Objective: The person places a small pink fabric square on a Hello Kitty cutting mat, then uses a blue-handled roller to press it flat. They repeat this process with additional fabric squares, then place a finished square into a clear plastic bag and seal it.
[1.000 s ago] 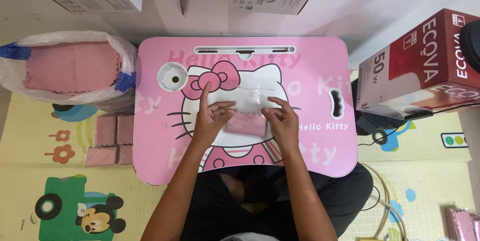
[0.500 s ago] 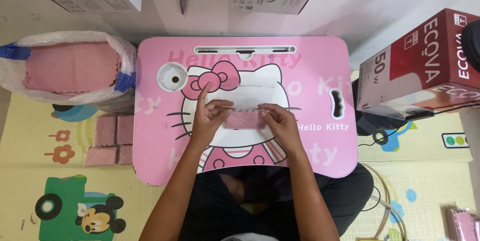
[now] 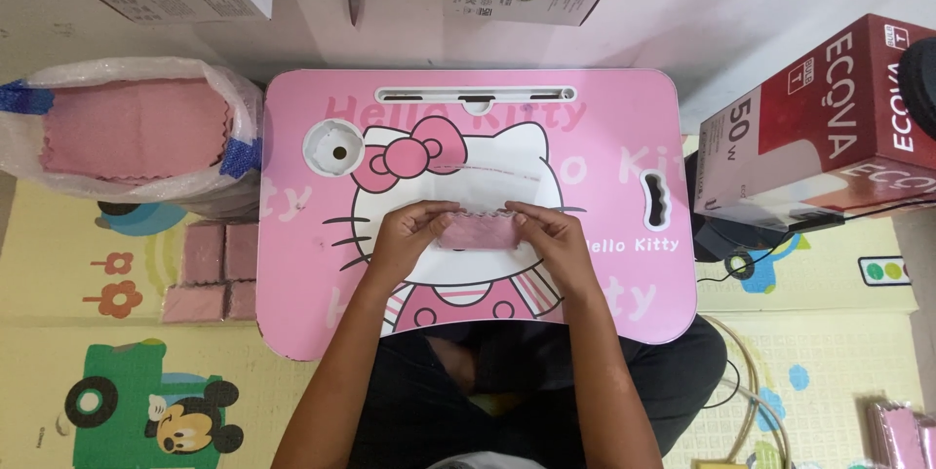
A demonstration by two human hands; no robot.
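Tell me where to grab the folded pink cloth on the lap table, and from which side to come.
Judging by its pose, take the folded pink cloth at its two short ends, coming in from left and right. It lies as a flat strip on the pink lap table, long side across. The left hand and right hand already pinch those ends, so the middle is bare.
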